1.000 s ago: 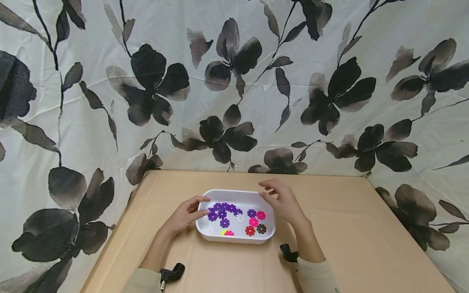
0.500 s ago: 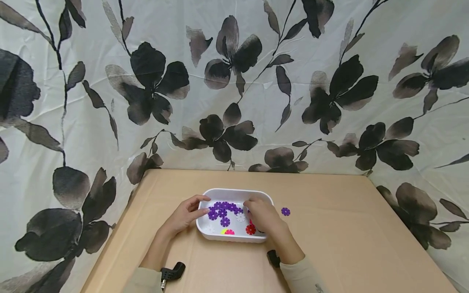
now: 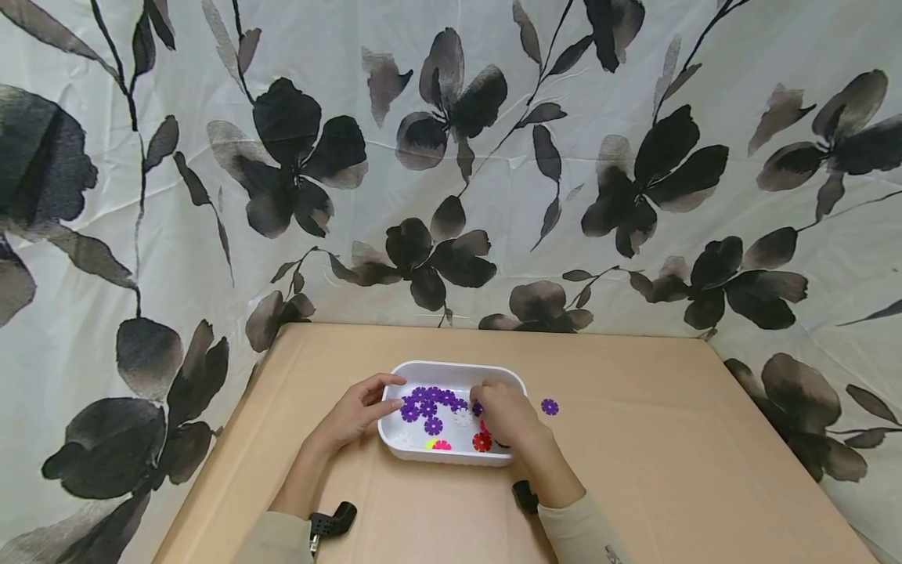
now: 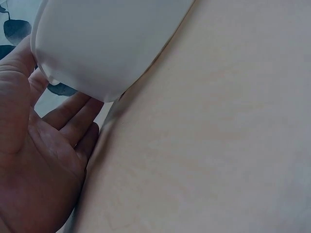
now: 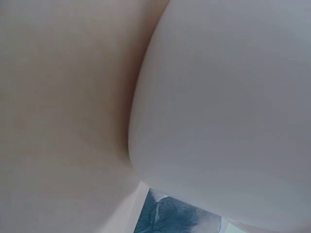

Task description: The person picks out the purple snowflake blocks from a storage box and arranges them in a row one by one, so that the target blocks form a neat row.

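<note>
A white plastic tray (image 3: 451,456) stands on the table, holding several purple flower-shaped pieces (image 3: 428,409) in its left half. My left hand (image 3: 358,409) holds the tray's left end, thumb and forefinger at the rim; the left wrist view shows the fingers beside the tray wall (image 4: 107,43). Inside the right half, my right hand (image 3: 509,413) reaches down with bent fingers beside a purple piece (image 3: 478,409). Its fingertips are hidden, so a grip cannot be made out. A red flower piece (image 3: 482,442) lies just below that hand. Only the tray's outside (image 5: 218,107) fills the right wrist view.
One purple flower piece (image 3: 550,406) lies on the tan table (image 3: 662,454) right of the tray. Whitish (image 3: 463,418), pink (image 3: 441,446) and yellow pieces are also inside the tray. Behind the table hangs a floral cloth (image 3: 535,180).
My right hand has gone from above the tray's right rim down into its right half. A purple flower piece now shows on the table to the right. My left hand stays at the rim.
</note>
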`<state>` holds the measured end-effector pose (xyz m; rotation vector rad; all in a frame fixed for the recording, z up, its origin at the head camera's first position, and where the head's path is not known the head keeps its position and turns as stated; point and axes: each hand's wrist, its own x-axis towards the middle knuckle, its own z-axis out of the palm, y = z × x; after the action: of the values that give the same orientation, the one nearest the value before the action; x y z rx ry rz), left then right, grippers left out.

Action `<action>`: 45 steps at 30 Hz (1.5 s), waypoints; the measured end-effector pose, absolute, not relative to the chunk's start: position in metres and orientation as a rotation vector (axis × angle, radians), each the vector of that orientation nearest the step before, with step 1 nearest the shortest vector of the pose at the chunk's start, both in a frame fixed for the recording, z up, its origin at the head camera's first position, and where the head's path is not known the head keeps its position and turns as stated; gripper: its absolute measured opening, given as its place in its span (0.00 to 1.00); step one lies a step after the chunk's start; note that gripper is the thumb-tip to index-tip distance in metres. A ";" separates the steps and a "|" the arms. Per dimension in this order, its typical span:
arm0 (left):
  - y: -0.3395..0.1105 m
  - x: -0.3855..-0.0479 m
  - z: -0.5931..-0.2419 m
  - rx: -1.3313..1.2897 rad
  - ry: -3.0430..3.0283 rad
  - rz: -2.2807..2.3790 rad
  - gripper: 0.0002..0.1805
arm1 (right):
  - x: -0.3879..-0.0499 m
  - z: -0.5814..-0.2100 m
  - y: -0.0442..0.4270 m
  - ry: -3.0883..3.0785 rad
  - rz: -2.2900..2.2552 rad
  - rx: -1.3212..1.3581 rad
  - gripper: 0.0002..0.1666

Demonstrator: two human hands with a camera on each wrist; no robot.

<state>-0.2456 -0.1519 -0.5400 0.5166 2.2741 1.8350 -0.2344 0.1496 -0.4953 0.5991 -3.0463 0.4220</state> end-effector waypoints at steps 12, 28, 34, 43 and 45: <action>-0.152 -0.245 -0.539 0.501 2.268 1.840 0.24 | -0.237 -0.494 0.153 -3.038 0.540 0.672 0.12; -0.152 -0.246 -0.540 0.498 2.265 1.823 0.24 | -0.242 -0.467 0.184 -2.900 1.183 0.727 0.10; -0.153 -0.246 -0.539 0.482 2.274 1.827 0.23 | -0.245 -0.454 0.225 -2.741 1.314 0.561 0.11; -0.152 -0.245 -0.540 0.488 2.276 1.818 0.24 | -0.243 -0.460 0.295 -2.823 1.350 0.284 0.10; -0.152 -0.244 -0.540 0.499 2.278 1.816 0.24 | -0.243 -0.464 0.305 -2.890 1.302 0.250 0.10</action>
<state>-0.2441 -0.1517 -0.5398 0.4993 2.2783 1.8158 -0.2430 0.3052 -0.4645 0.2499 -2.8901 1.3019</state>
